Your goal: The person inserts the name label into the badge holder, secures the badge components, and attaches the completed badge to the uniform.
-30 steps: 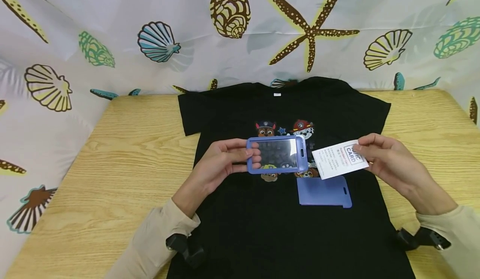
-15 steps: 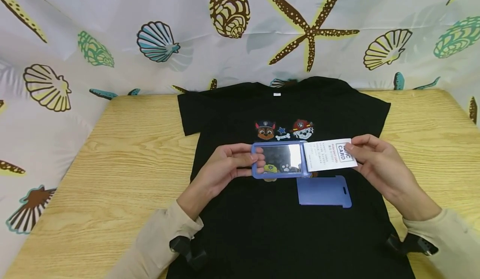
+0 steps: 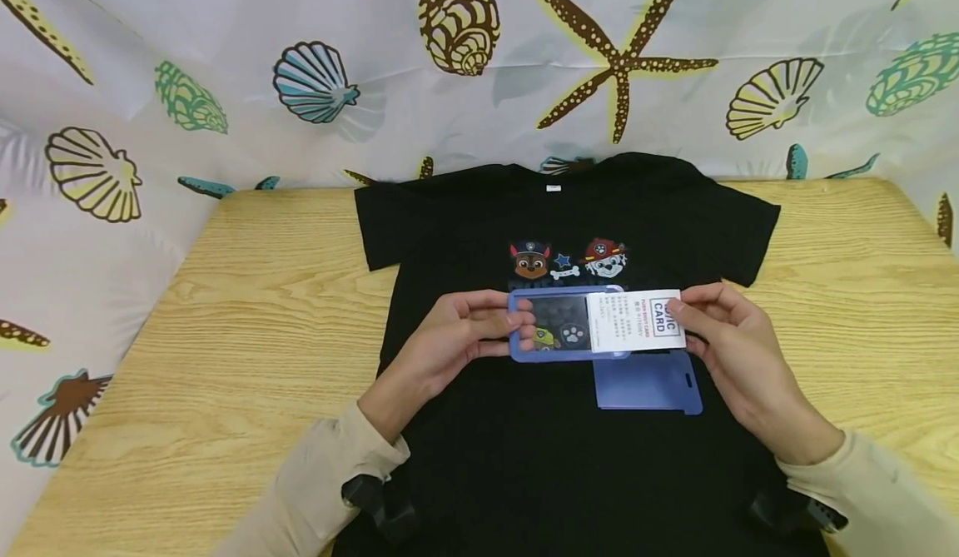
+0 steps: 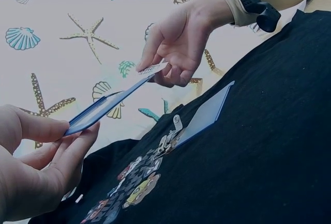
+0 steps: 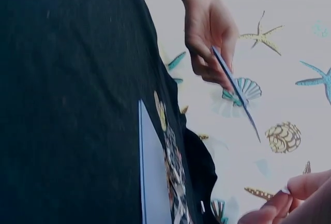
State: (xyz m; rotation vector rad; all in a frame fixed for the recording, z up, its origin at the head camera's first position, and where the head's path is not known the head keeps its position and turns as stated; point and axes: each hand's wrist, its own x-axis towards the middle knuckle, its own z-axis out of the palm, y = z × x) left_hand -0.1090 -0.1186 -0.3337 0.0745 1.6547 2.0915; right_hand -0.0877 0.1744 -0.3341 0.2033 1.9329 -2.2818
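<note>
- Head view: the left hand grips the left end of a blue card holder, thumb on the front, fingers behind and partly visible through the clear window.
- The right hand pinches the right end of a white card, its thumb beside the boxed print, where "CARD" is readable and the line above is partly covered.
- The hands are apart, with the holder and card spanning the space between them.
- The card lies across the holder's right end and part of its window; whether its edge is in a slot or only on top, I cannot tell.
- Left wrist view: the holder is tilted and held above the shirt, the left thumb over it and fingers beneath; the card shows by the right fingers.
- Just below the holder and card, a separate blue panel lies on a black T-shirt, its upper edge partly hidden by them.
- The holder also blocks part of the shirt's print; two dog faces, a star and a bone show above it.
- Black devices sit on both beige cuffs.
- Under the shirt is a wooden table; behind hangs a shell-and-starfish cloth.
</note>
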